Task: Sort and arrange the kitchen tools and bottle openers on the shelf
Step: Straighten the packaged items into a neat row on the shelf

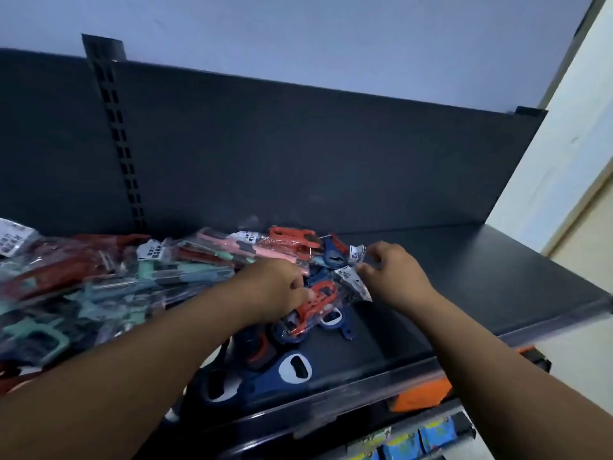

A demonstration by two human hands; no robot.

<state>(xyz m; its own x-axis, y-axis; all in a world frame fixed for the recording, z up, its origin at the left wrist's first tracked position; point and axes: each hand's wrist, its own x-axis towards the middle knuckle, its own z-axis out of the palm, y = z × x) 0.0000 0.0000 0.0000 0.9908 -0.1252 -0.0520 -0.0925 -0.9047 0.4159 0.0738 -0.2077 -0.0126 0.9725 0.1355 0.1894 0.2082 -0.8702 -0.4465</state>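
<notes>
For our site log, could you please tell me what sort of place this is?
Most likely a retail shop: a dark metal shelf with a slotted upright, bagged, labelled kitchen tools piled on it, and an orange tag at its front rail.

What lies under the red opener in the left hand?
Blue bottle openers lie beneath the red opener the left hand grips. The forearm covers anything further left.

The left part of the dark shelf [471,287] is covered by a heap of bagged kitchen tools [109,280]. Blue bottle openers [292,368] are laid near its front edge.
</notes>
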